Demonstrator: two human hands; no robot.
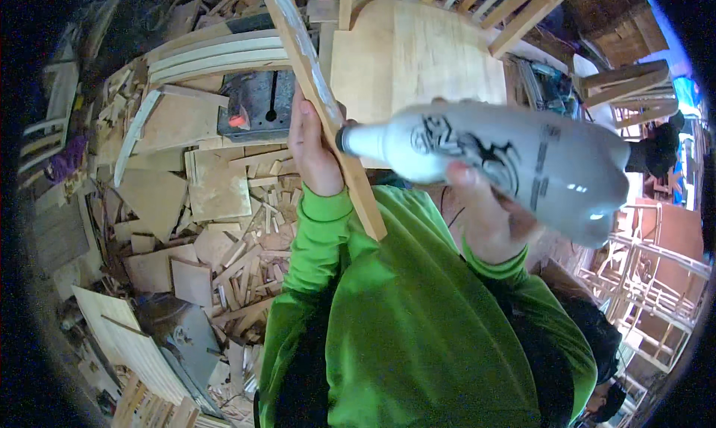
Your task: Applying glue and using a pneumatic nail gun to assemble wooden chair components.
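Note:
My left hand (pixel 312 148) grips a long narrow wooden slat (pixel 321 100) that runs diagonally from the upper middle down to my chest; a pale smear covers part of its face. My right hand (pixel 485 215) holds a white plastic bottle (pixel 507 159) with black markings, lying sideways. The bottle's nozzle points left and touches the slat just beside my left hand. Both arms wear bright green sleeves (pixel 321 241).
An unfinished wooden chair (pixel 418 51) stands just beyond the slat. Offcuts and boards (pixel 216 197) litter the floor at left, around a dark metal machine (pixel 257 104). More chair frames (pixel 634 271) stack up at right.

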